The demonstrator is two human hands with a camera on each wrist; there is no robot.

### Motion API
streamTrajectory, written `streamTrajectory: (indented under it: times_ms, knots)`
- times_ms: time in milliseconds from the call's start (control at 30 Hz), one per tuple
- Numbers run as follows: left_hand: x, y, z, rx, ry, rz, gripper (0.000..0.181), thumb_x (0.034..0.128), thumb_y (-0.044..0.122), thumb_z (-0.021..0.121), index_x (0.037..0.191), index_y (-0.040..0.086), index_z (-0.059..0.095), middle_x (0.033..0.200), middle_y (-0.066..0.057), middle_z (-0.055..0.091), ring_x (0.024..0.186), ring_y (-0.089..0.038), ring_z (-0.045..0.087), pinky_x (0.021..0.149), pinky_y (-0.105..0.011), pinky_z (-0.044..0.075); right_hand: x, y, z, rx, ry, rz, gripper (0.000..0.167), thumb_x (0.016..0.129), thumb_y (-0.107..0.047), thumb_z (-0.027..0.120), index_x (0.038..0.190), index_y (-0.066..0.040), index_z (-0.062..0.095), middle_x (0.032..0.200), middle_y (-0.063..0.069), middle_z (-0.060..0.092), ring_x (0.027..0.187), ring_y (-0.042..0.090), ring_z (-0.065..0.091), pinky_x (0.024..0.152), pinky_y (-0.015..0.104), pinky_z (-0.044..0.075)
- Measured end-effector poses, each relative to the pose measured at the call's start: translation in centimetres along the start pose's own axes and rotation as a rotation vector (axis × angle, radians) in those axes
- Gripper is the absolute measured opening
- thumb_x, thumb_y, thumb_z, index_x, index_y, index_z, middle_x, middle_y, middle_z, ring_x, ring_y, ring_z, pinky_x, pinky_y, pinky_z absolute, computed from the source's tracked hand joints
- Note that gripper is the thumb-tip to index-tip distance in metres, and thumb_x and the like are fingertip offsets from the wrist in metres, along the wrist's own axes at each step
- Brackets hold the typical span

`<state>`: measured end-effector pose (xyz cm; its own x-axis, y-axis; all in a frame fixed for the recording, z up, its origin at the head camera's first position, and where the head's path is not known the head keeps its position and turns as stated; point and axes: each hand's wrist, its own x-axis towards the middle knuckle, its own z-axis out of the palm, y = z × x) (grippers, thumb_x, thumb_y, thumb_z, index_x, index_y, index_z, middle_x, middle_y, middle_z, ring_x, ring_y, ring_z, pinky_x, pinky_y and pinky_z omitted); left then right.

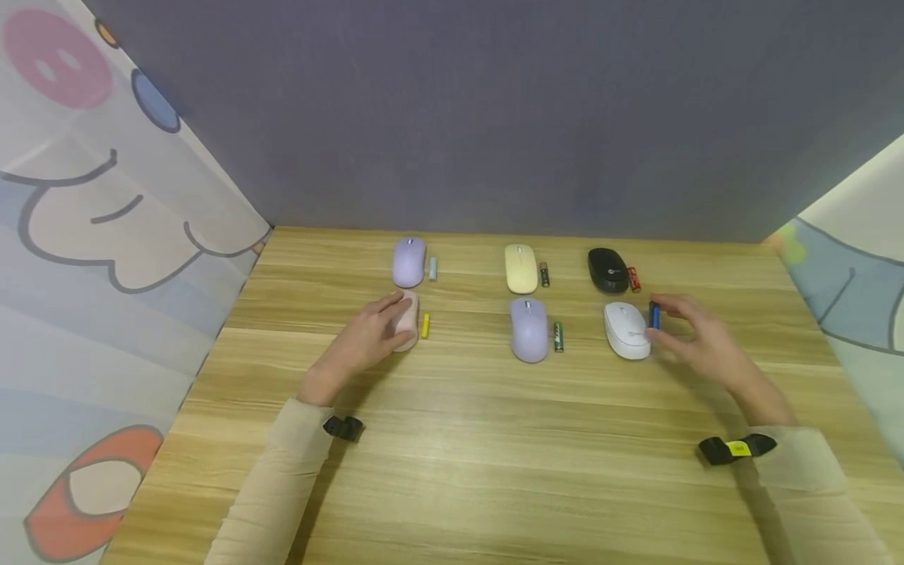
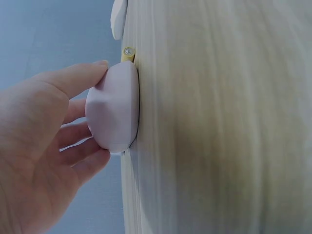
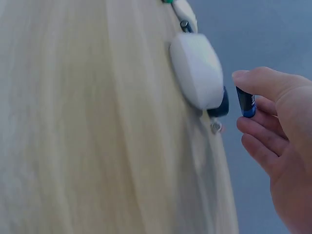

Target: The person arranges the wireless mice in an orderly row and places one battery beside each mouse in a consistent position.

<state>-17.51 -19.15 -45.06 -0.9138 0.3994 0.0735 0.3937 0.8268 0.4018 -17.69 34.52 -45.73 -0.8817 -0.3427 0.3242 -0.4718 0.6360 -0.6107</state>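
Observation:
My left hand [image 1: 363, 337] grips a pale pink computer mouse [image 1: 406, 323] by its sides, thumb at one end and fingers at the other. In the left wrist view, the pink mouse [image 2: 114, 105] sits on the tabletop, with a yellow battery [image 2: 128, 52] beyond it. My right hand [image 1: 699, 341] pinches a blue-and-black battery [image 1: 654, 316] between thumb and fingers, just right of a white mouse [image 1: 627, 331]. The right wrist view shows that battery [image 3: 246, 102] held off the table, apart from the white mouse [image 3: 196, 70].
Along the back stand a lilac mouse [image 1: 409, 262], a cream mouse [image 1: 521, 268] and a black mouse [image 1: 608, 270], each beside a battery. In front, another lilac mouse [image 1: 529, 329] has a green battery [image 1: 559, 337] beside it. A grey partition [image 1: 494, 118] rises behind the wooden table [image 1: 459, 471].

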Motion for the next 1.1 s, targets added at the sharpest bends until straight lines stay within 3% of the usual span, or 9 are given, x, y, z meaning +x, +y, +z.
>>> streamTrajectory:
  times_ms: [267,400,500,533,633,967,1100]
  knots:
    - [0.0,0.0,0.0,0.005,0.008,0.005,0.064,0.0982,0.03,0.073,0.148,-0.003,0.051,0.155,-0.028,0.045,0.139,-0.049,0.047,0.117,-0.059,0.041,-0.5,1.5,-0.2,-0.008,-0.02,0.023,0.06,0.084,0.008,0.079,0.139,0.008,0.056,0.128,0.027,0.061,0.111,-0.008,0.049,0.094,-0.005,0.033]
    - [0.0,0.0,0.0,0.002,0.0,-0.005,0.064,0.0984,0.032,0.072,0.149,-0.002,0.051,0.156,-0.027,0.044,0.14,-0.048,0.047,0.117,-0.059,0.041,-0.7,2.0,-0.4,-0.022,-0.058,0.067,0.058,0.088,0.004,0.077,0.141,0.007,0.053,0.13,0.031,0.059,0.111,0.027,0.063,0.092,-0.007,0.031]
    - [0.0,0.0,0.0,0.003,-0.008,-0.01,0.065,0.0987,0.032,0.072,0.15,-0.001,0.05,0.157,-0.026,0.043,0.141,-0.048,0.046,0.118,-0.059,0.041,-0.8,2.3,-0.4,-0.012,-0.078,0.048,0.057,0.088,0.006,0.076,0.14,0.009,0.052,0.128,0.035,0.059,0.113,0.015,0.065,0.092,-0.007,0.031]
    - [0.0,0.1,0.0,0.003,-0.008,-0.011,0.065,0.0987,0.032,0.072,0.15,-0.001,0.05,0.157,-0.026,0.043,0.141,-0.048,0.046,0.118,-0.059,0.041,-0.8,2.3,-0.4,-0.004,-0.082,0.038,0.057,0.088,0.007,0.076,0.14,0.01,0.052,0.127,0.036,0.06,0.114,0.003,0.062,0.093,-0.007,0.031]
    - [0.0,0.0,0.0,0.006,-0.004,-0.007,0.065,0.0985,0.032,0.072,0.149,-0.001,0.05,0.157,-0.027,0.044,0.14,-0.048,0.046,0.118,-0.059,0.041,-0.8,2.5,-0.3,0.009,-0.093,0.0,0.057,0.087,0.01,0.075,0.139,0.011,0.052,0.126,0.037,0.06,0.114,-0.024,0.039,0.094,-0.007,0.03]
    - [0.1,-0.1,0.2,0.002,0.013,0.009,0.062,0.0979,0.027,0.073,0.147,-0.004,0.052,0.155,-0.029,0.045,0.139,-0.049,0.047,0.116,-0.06,0.042,-0.7,2.7,-0.1,-0.058,-0.129,-0.014,0.058,0.087,0.004,0.077,0.14,0.003,0.054,0.135,0.029,0.06,0.124,-0.008,0.046,0.098,-0.006,0.025]
    - [0.0,-0.1,0.1,-0.002,0.015,0.008,0.062,0.0976,0.027,0.074,0.147,-0.004,0.052,0.155,-0.029,0.045,0.139,-0.049,0.047,0.116,-0.059,0.042,-0.7,2.9,0.1,-0.041,-0.133,-0.052,0.06,0.084,0.007,0.078,0.14,0.004,0.055,0.135,0.03,0.059,0.126,-0.019,0.036,0.101,-0.005,0.024]
